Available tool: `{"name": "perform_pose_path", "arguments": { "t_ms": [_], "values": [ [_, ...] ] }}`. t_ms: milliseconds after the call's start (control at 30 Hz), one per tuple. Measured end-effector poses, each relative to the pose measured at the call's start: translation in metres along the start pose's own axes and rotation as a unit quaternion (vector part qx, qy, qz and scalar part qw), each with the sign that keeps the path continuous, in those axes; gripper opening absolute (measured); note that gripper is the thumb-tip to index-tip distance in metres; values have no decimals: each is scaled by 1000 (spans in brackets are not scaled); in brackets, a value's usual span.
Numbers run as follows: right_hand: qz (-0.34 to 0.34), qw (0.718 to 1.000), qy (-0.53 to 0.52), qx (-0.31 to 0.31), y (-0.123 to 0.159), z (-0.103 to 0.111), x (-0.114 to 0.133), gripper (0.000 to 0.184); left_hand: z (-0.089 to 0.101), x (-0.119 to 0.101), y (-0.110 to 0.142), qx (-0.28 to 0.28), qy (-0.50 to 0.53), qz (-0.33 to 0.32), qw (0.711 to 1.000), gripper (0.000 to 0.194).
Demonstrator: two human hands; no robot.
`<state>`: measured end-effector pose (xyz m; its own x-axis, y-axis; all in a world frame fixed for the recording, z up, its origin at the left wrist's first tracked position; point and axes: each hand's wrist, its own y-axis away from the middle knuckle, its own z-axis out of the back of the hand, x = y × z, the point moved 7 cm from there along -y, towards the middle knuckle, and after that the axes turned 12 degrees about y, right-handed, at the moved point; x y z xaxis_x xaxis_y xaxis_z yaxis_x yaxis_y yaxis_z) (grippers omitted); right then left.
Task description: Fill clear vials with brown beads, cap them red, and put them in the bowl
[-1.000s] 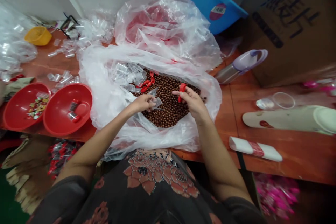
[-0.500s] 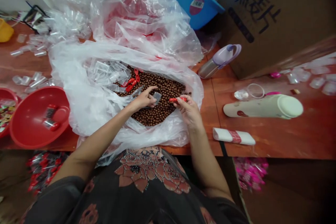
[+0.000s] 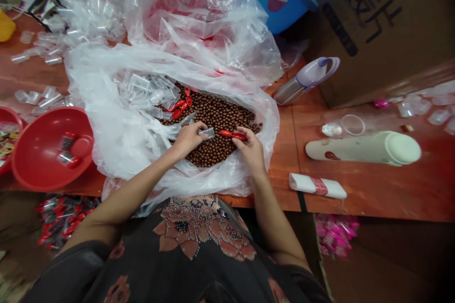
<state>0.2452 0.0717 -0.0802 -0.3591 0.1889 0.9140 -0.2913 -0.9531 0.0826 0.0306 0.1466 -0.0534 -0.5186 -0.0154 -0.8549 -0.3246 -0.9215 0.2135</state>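
Note:
My left hand (image 3: 190,138) pinches a small clear plastic tube (image 3: 207,133) above the brown chocolate balls (image 3: 216,152). Just to its right, my right hand (image 3: 250,147) grips a small red plastic piece (image 3: 231,135) shaped like a little spoon, its free end pointing at the tube. The two pieces are close but apart. The balls lie in an opened white plastic bag (image 3: 117,151). On the balls in the bag, a heap of clear tubes (image 3: 142,92) sits at the left, with several red pieces (image 3: 180,109) beside it.
At left stands a red bowl (image 3: 31,161) with two filled, red-capped tubes (image 3: 69,158). Behind the bag are a clear plastic sack (image 3: 245,33) and a blue basin (image 3: 295,0). To the right lie a steel bottle (image 3: 286,92), a pale green flask (image 3: 355,147) and a cardboard box (image 3: 391,57).
My left fingers, spread before, have closed around the clear tube and turned it sideways. My right hand has brought the red piece leftward, nearer the tube. The view has shifted slightly.

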Motion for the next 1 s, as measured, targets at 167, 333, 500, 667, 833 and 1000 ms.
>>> {"name": "perform_pose_path", "arguments": {
  "t_ms": [167, 333, 500, 667, 833, 1000],
  "values": [
    [74, 984, 154, -53, 12, 11, 24, 30, -17, 1, -9, 16, 23, 17, 999, 16],
    [-26, 992, -56, -111, 17, 27, 12, 32, -38, 3, -22, 3, 125, 31, 992, 14],
    [-110, 951, -277, -80, 20, 24, -5, 31, -57, 3, -32, -10, 201, 19, 979, 17],
    [-150, 923, -351, -53, 25, 24, -6, 39, -70, 1, -35, -13, 290, 21, 957, 14],
    [-142, 946, -291, -15, 23, 20, -8, 32, -82, 5, -34, -4, 437, 96, 894, 20],
    [-94, 982, -160, -23, 22, 20, -1, 39, -81, 1, -31, 3, 521, 133, 843, 39]
  ]
}}
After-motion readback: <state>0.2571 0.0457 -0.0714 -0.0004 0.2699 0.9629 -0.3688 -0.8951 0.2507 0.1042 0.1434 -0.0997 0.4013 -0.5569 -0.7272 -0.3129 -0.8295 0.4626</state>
